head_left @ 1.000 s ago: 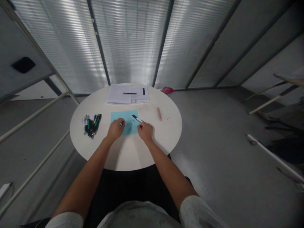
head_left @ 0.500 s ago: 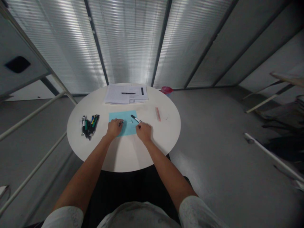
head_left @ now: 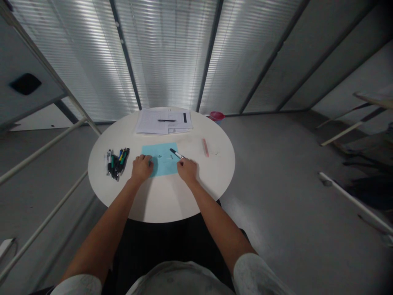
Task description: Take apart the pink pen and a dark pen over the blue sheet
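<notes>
A light blue sheet (head_left: pixel 165 169) lies on the white round table (head_left: pixel 172 205). At its left edge rests my left hand (head_left: pixel 142 168), thumb apart from the loosely bent fingers, with nothing visible in it. My right hand (head_left: pixel 188 170) is closed at the sheet's right edge; whatever its fingers hold, if anything, is hidden. Just beyond those fingers lies a black-and-white pen (head_left: pixel 177 153), its near end close to the knuckles. Two tiny pieces are on the sheet: a dark one (head_left: pixel 159 156) and a slim one (head_left: pixel 171 157).
Several pens (head_left: pixel 117 163) are heaped at the left of the table. Stacked papers (head_left: pixel 153 123) with a dark pen (head_left: pixel 166 120) on top lie at the back. A pinkish stick-like object (head_left: pixel 205 147) is at the right. A red-rimmed bin (head_left: pixel 216 116) stands behind the table.
My left hand has let go of a small dark piece, which now lies on the sheet, and has drawn back to the left. My right hand has hardly moved.
</notes>
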Tool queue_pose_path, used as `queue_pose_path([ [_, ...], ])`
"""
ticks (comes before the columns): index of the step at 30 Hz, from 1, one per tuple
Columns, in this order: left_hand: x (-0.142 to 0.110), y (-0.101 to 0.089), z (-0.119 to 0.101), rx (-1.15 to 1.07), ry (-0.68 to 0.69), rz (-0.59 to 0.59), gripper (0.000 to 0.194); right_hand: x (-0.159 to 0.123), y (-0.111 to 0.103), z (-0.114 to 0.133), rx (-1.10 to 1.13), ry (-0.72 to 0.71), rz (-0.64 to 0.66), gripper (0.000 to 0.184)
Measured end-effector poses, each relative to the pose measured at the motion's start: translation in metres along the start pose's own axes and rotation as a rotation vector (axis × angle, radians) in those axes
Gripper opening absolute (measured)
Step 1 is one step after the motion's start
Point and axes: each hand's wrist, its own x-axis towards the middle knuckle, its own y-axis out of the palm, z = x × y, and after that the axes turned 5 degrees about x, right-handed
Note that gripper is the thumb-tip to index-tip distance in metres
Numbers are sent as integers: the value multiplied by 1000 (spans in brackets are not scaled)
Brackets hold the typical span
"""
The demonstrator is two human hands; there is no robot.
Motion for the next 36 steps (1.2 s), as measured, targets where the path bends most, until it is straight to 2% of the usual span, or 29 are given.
queue_pose_path([
  [3, -8, 0, 3, 41, 25, 18, 34, 3, -4, -9, 16, -55, 44, 18],
  [6, -13, 1, 5, 23, 25, -8, 34, 6, -7, -26, 125, -154, 151, 15],
  [11, -16, 2, 6, -6, 33, -16, 33, 5, -5, -47, 254, -133, 137, 19],
  [28, -16, 2, 9, -68, 22, -16, 34, 5, -2, -47, 243, -159, 111, 18],
  [36, -14, 2, 10, -54, 34, -12, 34, 4, -5, -44, 202, -146, 138, 19],
])
